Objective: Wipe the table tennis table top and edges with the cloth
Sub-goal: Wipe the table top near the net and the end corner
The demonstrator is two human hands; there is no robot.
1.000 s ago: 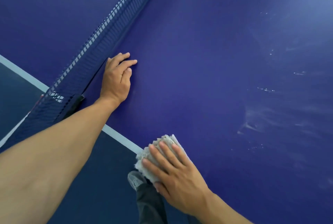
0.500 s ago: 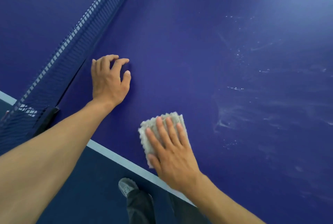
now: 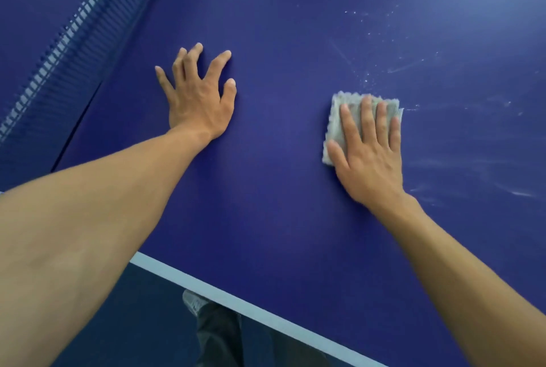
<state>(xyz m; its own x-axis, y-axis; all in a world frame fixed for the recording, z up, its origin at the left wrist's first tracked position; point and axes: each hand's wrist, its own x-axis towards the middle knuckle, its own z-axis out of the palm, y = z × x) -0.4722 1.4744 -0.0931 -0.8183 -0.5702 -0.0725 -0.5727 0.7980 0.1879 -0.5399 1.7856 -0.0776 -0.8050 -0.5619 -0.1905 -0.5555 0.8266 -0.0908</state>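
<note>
The folded grey cloth (image 3: pixel 347 118) has slid from the white edge line (image 3: pixel 236 304) well into the blue tabletop (image 3: pixel 280 189). My right hand (image 3: pixel 369 156) presses it flat with straight fingers. My left hand (image 3: pixel 198 100), now splayed and holding nothing, rests farther from the net (image 3: pixel 59 50).

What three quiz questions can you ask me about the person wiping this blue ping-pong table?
1. True or false: the right hand presses the grey cloth flat on the table tennis table top.
2. Which lies nearer the net: A, the left hand, or B, the cloth?
3. Fill in: the whitish streaks lie mostly on the cloth's ___ side, away from the net.

Key: 1 true; 2 A; 3 right.
</note>
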